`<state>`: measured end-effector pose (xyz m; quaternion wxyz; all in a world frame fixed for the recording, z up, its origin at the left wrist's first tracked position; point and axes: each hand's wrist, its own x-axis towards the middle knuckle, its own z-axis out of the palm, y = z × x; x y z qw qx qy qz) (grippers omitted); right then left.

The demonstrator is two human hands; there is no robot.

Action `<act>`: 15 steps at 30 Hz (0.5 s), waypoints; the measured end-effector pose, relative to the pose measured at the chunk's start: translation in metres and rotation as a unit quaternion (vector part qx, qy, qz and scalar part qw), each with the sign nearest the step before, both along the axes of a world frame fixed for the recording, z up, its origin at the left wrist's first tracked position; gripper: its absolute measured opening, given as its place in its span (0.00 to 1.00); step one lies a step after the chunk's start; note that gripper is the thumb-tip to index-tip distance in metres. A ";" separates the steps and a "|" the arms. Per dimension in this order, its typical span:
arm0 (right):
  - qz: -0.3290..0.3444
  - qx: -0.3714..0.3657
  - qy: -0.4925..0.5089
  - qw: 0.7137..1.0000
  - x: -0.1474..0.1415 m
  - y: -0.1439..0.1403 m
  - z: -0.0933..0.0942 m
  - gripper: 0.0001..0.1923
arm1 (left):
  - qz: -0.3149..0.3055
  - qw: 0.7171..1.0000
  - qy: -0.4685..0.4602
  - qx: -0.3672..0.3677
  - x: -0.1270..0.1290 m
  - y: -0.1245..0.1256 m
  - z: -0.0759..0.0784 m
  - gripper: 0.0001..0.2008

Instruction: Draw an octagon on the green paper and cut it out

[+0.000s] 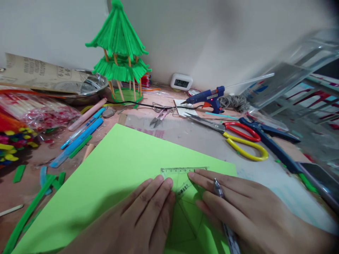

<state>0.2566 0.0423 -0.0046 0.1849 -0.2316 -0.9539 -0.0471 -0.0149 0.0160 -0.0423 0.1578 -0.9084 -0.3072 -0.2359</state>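
A bright green sheet of paper (106, 169) lies in front of me. On it rests a clear set square (182, 170) with a black scale along its far edge, and thin dark lines show through and below it. My left hand (148, 215) lies flat, fingertips pressing at the set square's left end. My right hand (246, 208) has a pen (230, 233) tucked between its fingers, point upward and away from the paper. Its stretched index finger touches the set square's right part.
A green pagoda model (120, 53) stands at the back. Behind the paper are a blue glue gun (206, 98) with its cord, large scissors (225, 130), small snips (159, 118), navy pliers (272, 141) and a clock (181, 82). Green scraps (34, 211) and blue pens (76, 143) lie left.
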 end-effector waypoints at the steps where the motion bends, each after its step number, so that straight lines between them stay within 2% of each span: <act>1: -0.003 0.001 0.002 1.000 -0.001 0.000 0.000 0.08 | 0.000 1.000 0.000 0.000 0.000 0.000 0.000 0.20; 6: -0.005 -0.001 0.007 1.000 -0.003 0.002 0.002 0.08 | -0.011 0.999 -0.020 0.035 0.001 0.002 -0.005 0.21; 9: -0.002 -0.004 0.008 1.000 -0.002 0.002 0.002 0.08 | -0.012 0.999 -0.014 0.029 -0.002 0.004 -0.007 0.20; 15: -0.023 0.041 0.005 0.999 -0.002 0.000 0.002 0.11 | -0.029 0.998 -0.009 0.048 -0.006 0.007 -0.018 0.17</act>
